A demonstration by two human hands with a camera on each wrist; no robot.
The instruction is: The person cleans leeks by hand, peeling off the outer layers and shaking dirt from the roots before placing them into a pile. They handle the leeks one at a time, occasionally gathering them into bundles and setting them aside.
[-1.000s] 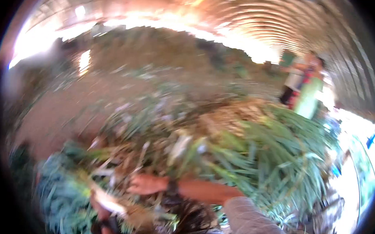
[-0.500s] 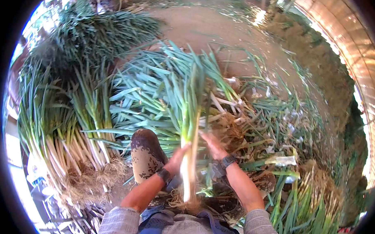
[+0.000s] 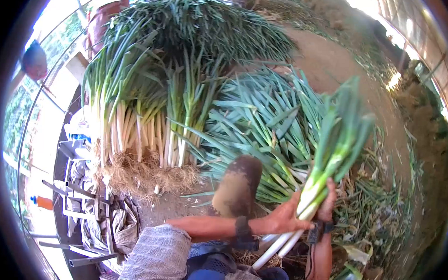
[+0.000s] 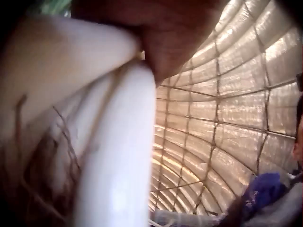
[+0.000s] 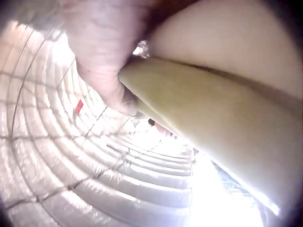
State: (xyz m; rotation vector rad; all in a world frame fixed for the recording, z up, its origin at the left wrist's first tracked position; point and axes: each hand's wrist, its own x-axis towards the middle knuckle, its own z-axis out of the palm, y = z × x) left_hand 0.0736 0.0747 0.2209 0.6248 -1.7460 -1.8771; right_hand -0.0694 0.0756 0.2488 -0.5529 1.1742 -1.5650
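Hands: 2, i.e. left hand (image 3: 285, 218) & right hand (image 3: 326, 200). Leek bunch (image 3: 332, 144): 1. Boot (image 3: 238, 187): 1. Leek heaps on ground: 3, i.e. rooted heap (image 3: 135, 132), dark heap (image 3: 203, 25), blue-green heap (image 3: 264, 112).

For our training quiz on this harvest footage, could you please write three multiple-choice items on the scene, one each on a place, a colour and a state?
1. In the head view, where is the pile of rooted green onions relative to the hand-held bunch of green onions?
A) to its left
B) to its right
C) on top of it

2. What colour are the lower stalks of the bunch?
A) red
B) white
C) black

3. How is the bunch held?
A) it lies on the ground
B) by one hand alone
C) the left hand and the right hand both grip it

Answers: 1 A, the pile sits at the left of the frame. 2 B, white stalks stick out below the hands. 3 C, fingers of both hands wrap the stalks.
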